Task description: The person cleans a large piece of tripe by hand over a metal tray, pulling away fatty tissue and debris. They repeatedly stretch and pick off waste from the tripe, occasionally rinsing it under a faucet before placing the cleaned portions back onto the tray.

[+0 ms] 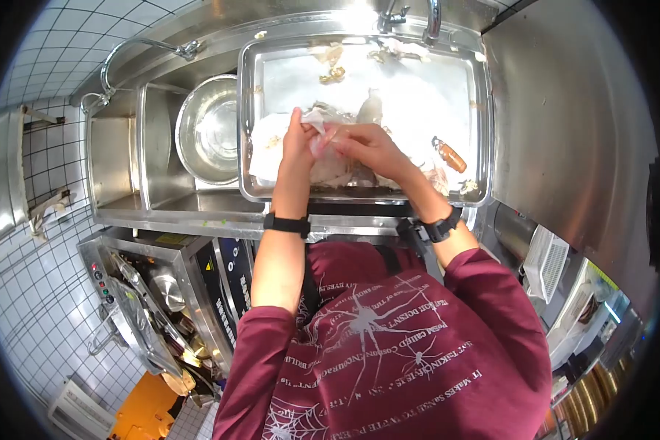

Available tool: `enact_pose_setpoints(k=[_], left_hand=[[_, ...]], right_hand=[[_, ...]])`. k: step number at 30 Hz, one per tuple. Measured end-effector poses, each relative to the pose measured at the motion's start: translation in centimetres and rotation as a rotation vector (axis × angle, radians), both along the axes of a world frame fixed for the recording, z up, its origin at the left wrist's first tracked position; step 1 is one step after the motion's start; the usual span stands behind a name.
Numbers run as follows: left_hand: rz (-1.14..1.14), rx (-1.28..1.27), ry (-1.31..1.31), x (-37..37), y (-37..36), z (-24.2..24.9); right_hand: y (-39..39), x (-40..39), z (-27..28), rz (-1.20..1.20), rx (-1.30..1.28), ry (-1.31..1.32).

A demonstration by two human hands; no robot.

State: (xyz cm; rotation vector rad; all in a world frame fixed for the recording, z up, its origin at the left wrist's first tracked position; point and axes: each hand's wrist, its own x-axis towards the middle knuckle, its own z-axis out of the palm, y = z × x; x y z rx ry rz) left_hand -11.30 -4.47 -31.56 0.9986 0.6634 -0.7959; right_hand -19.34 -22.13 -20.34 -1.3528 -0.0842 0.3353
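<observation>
Over a large metal tray (pixel 246 165), my left hand (pixel 298 139) is closed on a soft pinkish-white piece (pixel 318 132) that looks like raw flesh. The fingertips of my right hand (pixel 367 143) pinch the same piece from the other side. Part of it stands up between the left thumb and fingers. Below the hands lies a pale wet heap (pixel 334 172) with greyish parts, partly covered by the wrists. A long grey piece (pixel 372 106) rests just beyond the right hand. Brown scraps (pixel 334 75) lie toward the tray's far side.
A brown-handled tool (pixel 451 155) lies at the tray's right. Left of the tray, a round metal bowl (pixel 191 139) sits in the sink (pixel 154 139). Curved taps (pixel 433 26) reach over the back edge. Below left stands a metal appliance (pixel 187 257) with pans and utensils.
</observation>
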Motion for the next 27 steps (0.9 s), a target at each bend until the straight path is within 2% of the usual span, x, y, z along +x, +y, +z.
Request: enact_pose_setpoints(k=[1, 2, 4, 5, 6, 7, 8, 10, 12, 16, 23, 27], left_hand=[[0.110, 0.009, 0.063, 0.4, -1.0, -0.1], [0.217, 0.016, 0.127, 0.8, -1.7, -0.2], [0.136, 0.062, 0.065, 1.5, -2.3, -1.4], [0.222, 0.091, 0.045, 1.8, -2.9, -1.8], [0.309, 0.122, 0.029, 1.8, -3.3, -1.2], [0.247, 0.286, 0.024, 2.2, -3.5, -0.5], [0.243, 0.283, 0.024, 2.1, -3.7, 0.1], [0.300, 0.075, 0.039, 1.9, -3.1, -1.3], [0.288, 0.086, 0.020, 2.4, -2.6, -3.9], [0.339, 0.160, -0.012, 2.1, -2.7, -5.1], [0.354, 0.388, -0.134, 0.9, -4.5, -1.7], [0.298, 0.465, -0.248, 0.9, -4.4, -2.8]], right_hand=[[0.9, 0.7, -0.7, -0.062, 0.054, -0.172], [1.4, 0.9, -1.5, -0.062, 0.048, -0.184], [2.1, 0.9, -2.3, -0.058, 0.310, 0.133], [2.6, 0.6, -2.4, -0.100, 0.386, 0.246], [3.1, 0.3, -2.3, -0.100, 0.385, 0.244], [3.6, -0.2, -2.3, -0.162, 0.221, 0.138], [3.8, -0.6, -2.5, -0.224, 0.054, 0.032], [3.9, -1.5, -3.1, -0.245, 0.055, 0.048], [3.4, -2.0, -2.6, -0.316, 0.087, 0.317], [3.5, -2.8, -2.1, -0.394, 0.058, 0.263], [3.3, -3.8, -0.9, -0.442, 0.020, 0.302], [3.7, -4.5, -0.4, -0.499, 0.010, 0.264]])
